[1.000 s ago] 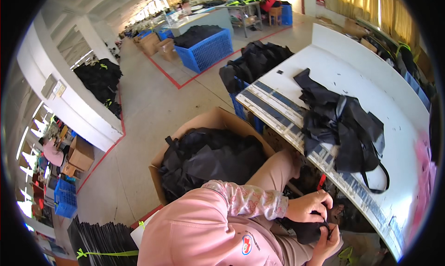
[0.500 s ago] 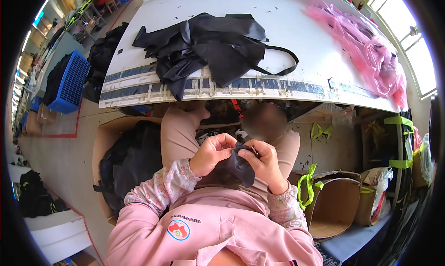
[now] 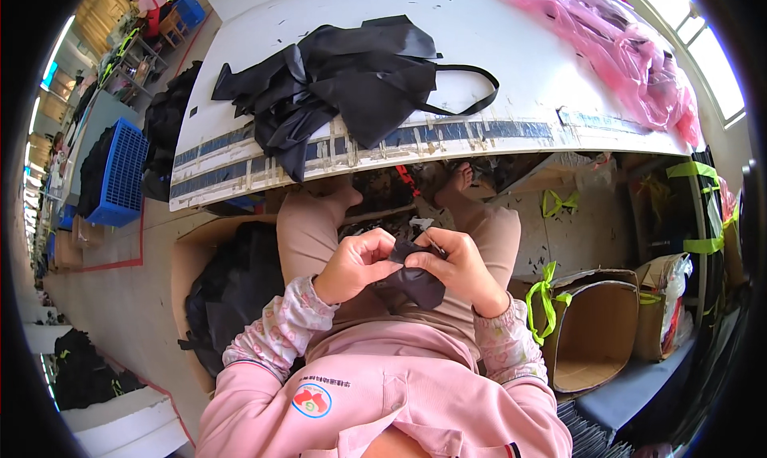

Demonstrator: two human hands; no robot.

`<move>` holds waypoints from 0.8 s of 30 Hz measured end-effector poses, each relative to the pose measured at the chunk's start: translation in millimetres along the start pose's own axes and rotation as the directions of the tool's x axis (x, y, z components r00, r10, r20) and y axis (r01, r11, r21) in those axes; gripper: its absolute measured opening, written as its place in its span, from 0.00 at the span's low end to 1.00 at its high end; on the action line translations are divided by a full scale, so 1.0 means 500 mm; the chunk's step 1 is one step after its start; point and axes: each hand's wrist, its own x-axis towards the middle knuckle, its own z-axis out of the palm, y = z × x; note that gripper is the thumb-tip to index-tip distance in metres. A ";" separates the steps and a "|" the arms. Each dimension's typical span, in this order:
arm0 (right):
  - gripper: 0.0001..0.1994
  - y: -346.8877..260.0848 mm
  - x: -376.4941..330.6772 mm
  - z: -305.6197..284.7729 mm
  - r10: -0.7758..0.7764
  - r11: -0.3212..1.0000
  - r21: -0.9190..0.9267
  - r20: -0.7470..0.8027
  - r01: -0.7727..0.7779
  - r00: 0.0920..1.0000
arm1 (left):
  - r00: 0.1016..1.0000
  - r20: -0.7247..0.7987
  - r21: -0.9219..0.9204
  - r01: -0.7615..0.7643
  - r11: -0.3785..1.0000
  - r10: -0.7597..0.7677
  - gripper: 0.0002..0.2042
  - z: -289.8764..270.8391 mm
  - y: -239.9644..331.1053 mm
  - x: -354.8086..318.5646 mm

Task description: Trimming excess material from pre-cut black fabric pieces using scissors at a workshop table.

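A small piece of black fabric [image 3: 419, 287] is stretched between my two hands above my lap, its lower part hanging loose. My left hand [image 3: 357, 265] pinches one edge between thumb and fingertips. Opposite it, my right hand [image 3: 459, 268] grips the same piece, thumb laid over the cloth. A thin dark thing shows by the right fingers, too small to make out. On the white table [image 3: 511, 75] in front lies a heap of black fabric pieces [image 3: 351, 79] with a strap loop [image 3: 487, 99] sticking out to the right.
A cardboard box of black fabric [image 3: 236, 298] stands at my left. To my right is an open cardboard box [image 3: 595, 338] with a yellow-green tie [image 3: 543, 302]. Pink plastic sheeting [image 3: 615, 51] covers the table's right end. Farther left stands a blue crate [image 3: 124, 170].
My hands have drawn slightly apart, and the fabric between them is flatter and more spread out. The view has shifted a little.
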 end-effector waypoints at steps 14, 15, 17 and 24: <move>0.18 0.076 0.023 0.034 -0.187 0.972 -0.210 -0.426 0.105 0.885 | 0.967 -0.046 -0.197 -0.256 0.946 0.252 0.07 0.037 0.009 0.000; 0.17 0.060 0.016 0.029 -0.166 0.970 -0.234 -0.463 0.060 0.871 | 0.949 -0.132 -0.114 -0.302 0.947 0.287 0.07 0.038 0.006 -0.001; 0.14 0.061 0.004 0.022 -0.256 0.957 -0.248 -0.464 0.153 0.848 | 0.921 -0.212 -0.023 -0.338 0.941 0.325 0.07 0.038 -0.001 -0.001; 0.14 0.016 -0.046 0.069 0.184 0.888 0.423 0.035 -0.181 0.982 | 0.834 -0.377 0.134 -0.382 0.914 0.403 0.06 0.035 -0.024 0.004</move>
